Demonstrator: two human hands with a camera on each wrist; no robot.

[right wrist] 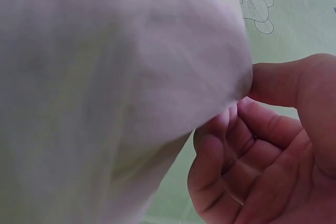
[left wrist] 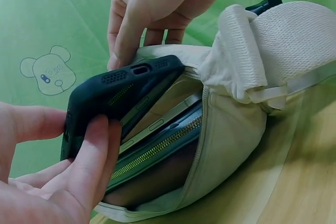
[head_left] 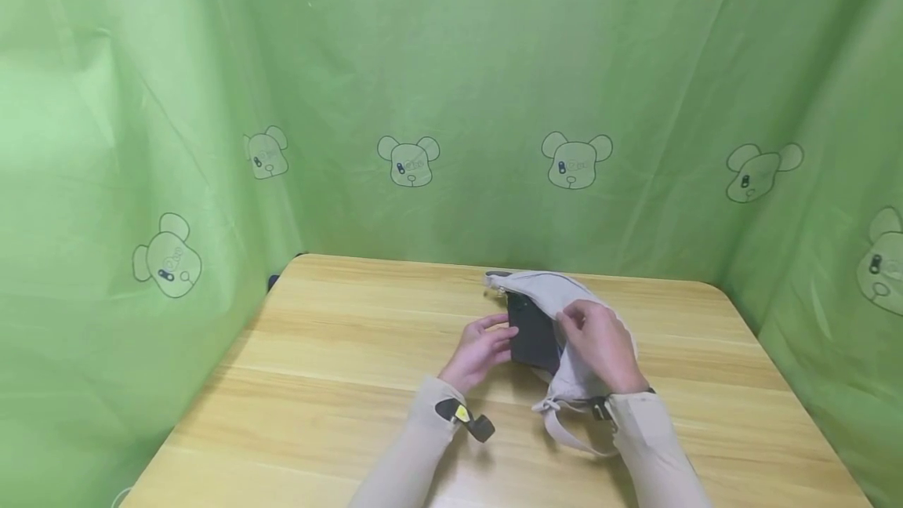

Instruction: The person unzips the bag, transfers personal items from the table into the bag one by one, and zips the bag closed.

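A pale fabric waist bag [head_left: 582, 371] lies unzipped on the wooden table, its opening toward my left hand. My left hand [head_left: 482, 347] holds a phone in a black case [left wrist: 126, 80] between thumb and fingers, partly inside the opening. The case's port cutout and speaker holes show in the left wrist view. My right hand [head_left: 600, 339] pinches the bag's upper edge and holds it raised. Inside the bag, a dark pouch with a brass zip [left wrist: 157, 153] lies beside a silver-edged device [left wrist: 160, 121]. The lower part of the black phone is hidden by the bag.
The bag's strap [head_left: 571, 439] trails over the table [head_left: 339, 382] toward the near side, with a dark buckle [head_left: 601, 410] by my right wrist. A green curtain with bear-head prints [head_left: 487, 210] hangs around the table's back and sides.
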